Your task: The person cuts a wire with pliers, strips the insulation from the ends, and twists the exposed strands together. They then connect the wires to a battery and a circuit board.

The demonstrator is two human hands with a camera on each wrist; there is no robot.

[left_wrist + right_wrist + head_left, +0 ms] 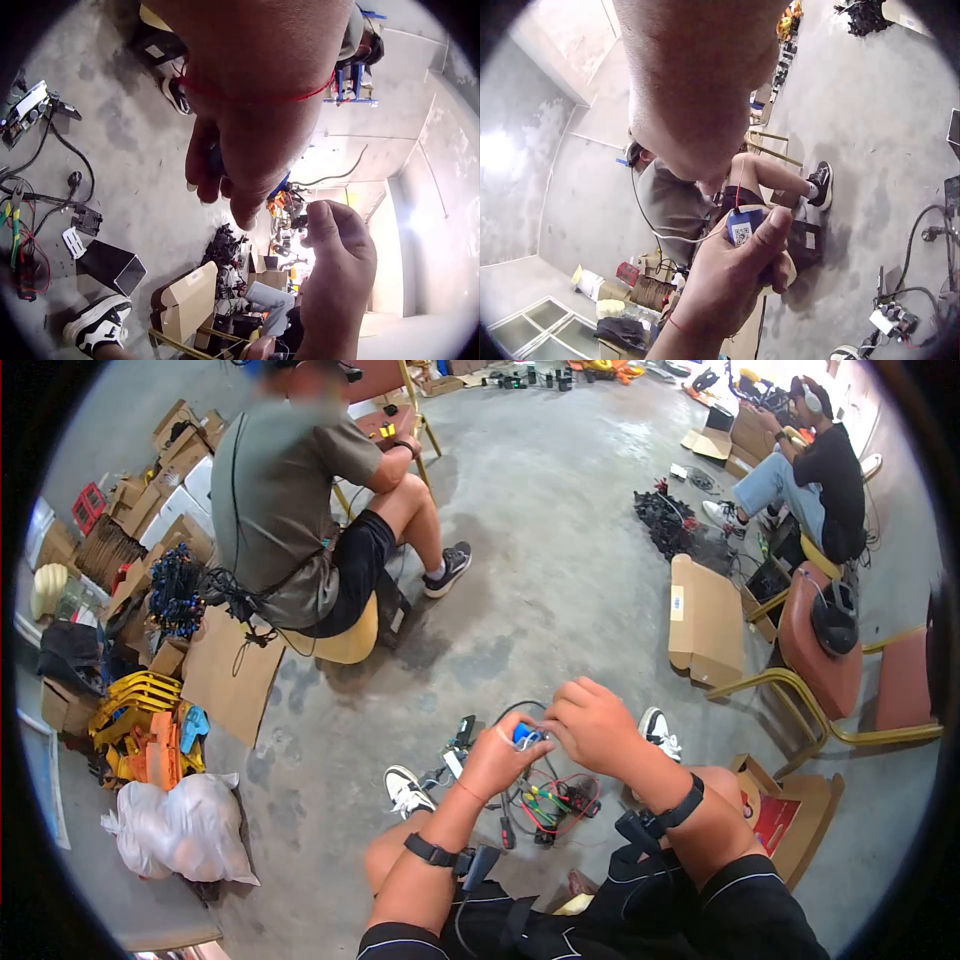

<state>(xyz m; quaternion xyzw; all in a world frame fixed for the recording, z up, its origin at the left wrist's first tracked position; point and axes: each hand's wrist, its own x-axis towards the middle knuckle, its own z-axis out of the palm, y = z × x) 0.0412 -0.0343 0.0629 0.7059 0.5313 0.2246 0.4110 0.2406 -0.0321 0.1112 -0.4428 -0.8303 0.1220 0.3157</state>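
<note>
My left hand (pixel 492 758) grips a blue battery-like pack (pixel 742 227) with a white QR label, the thumb lying along its side in the right wrist view. A red wire (pixel 739 191) and a white wire (pixel 682 241) come out of its end. Just right of it, my right hand (pixel 598 732) pinches the red wire between thumb and forefinger; the wire's tip is hidden by the fingers. Both hands are raised over the floor between my shoes. Beneath them lie green-and-yellow-handled pliers (pixel 15 214), a black cable with a plug (pixel 74 180) and a circuit board (pixel 30 109).
One person (pixel 290 510) sits ahead on the left, another (pixel 820 480) far right. A flat cardboard box (pixel 705 620) and red-brown chairs (pixel 820 650) stand at right. White bags (pixel 185 825), orange parts (pixel 150 730) and cartons line the left. A black open-ended box (pixel 112 264) lies near my shoe.
</note>
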